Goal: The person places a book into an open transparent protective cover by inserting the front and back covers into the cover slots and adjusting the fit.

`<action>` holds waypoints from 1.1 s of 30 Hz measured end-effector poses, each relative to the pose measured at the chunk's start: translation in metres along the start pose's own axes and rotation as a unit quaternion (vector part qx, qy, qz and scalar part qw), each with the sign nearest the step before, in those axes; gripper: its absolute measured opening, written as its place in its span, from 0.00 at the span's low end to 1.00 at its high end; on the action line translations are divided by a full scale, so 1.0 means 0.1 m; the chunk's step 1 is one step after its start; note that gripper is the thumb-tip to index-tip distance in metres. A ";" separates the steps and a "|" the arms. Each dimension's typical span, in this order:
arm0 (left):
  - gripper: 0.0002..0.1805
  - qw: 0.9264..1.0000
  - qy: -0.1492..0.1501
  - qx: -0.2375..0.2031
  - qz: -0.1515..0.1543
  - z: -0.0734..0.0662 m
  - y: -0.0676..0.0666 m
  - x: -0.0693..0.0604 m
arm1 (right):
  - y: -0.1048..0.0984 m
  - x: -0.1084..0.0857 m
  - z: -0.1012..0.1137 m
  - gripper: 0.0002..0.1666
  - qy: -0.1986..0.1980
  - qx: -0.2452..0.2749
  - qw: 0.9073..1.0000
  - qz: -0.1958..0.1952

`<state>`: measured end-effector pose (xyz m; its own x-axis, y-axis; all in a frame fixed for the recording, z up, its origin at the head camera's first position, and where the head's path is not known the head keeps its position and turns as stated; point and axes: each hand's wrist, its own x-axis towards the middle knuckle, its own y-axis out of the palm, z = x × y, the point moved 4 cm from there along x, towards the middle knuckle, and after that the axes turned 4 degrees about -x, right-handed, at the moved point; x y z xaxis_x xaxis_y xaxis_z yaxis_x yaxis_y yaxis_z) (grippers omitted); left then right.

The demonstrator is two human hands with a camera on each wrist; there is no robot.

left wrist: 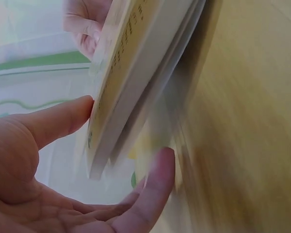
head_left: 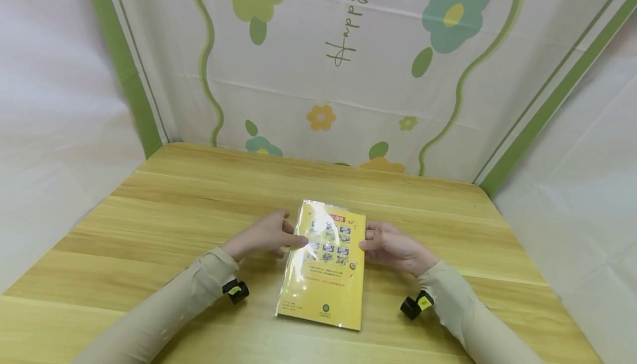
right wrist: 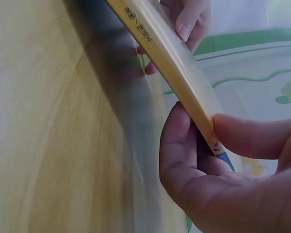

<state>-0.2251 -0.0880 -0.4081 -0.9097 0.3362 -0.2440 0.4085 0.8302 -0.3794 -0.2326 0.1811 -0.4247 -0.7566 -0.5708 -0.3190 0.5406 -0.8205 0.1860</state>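
Observation:
A thin yellow book [head_left: 323, 281] in a glossy clear cover is held above the table, its printed face turned up. On its right edge, the right hand [head_left: 398, 247] pinches it, thumb on top and curled fingers underneath, as the right wrist view shows at the spine [right wrist: 174, 80]. At the opposite edge is the left hand [head_left: 269, 235], its thumb [left wrist: 68, 119] touching the cover. The left fingers [left wrist: 153, 194] stretch below the book, apart from it. White page edges [left wrist: 136, 92] and a loose lower layer show in the left wrist view.
The wooden table [head_left: 209, 181] lies under both arms. Behind it hangs a white cloth [head_left: 298, 65] with flowers and green borders, and pale sheets [head_left: 55, 104] flank the sides. Each wrist wears a small black camera [head_left: 236, 291].

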 end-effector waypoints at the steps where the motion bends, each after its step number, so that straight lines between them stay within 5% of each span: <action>1: 0.54 1.000 -0.003 -0.004 0.002 0.00 0.01 0.00 | 0.00 0.00 0.01 0.37 -0.002 -0.002 1.000 0.003; 7: 0.51 0.999 -0.010 -0.027 0.020 0.01 0.04 0.03 | -0.01 -0.01 0.04 0.38 -0.020 -0.017 0.999 0.019; 13: 0.35 0.995 0.019 -0.078 0.053 0.01 0.07 0.08 | -0.02 -0.03 0.06 0.38 -0.025 -0.028 0.999 0.022; 33: 0.22 0.991 0.044 -0.120 0.047 0.00 0.09 0.12 | -0.06 -0.03 0.08 0.38 -0.031 -0.043 0.999 0.007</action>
<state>-0.2320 -0.0762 -0.4143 -0.8755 0.4464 -0.1851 0.4723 0.8715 -0.1322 -0.2364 0.1872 -0.4171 -0.7689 -0.5850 -0.2581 0.5787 -0.8083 0.1081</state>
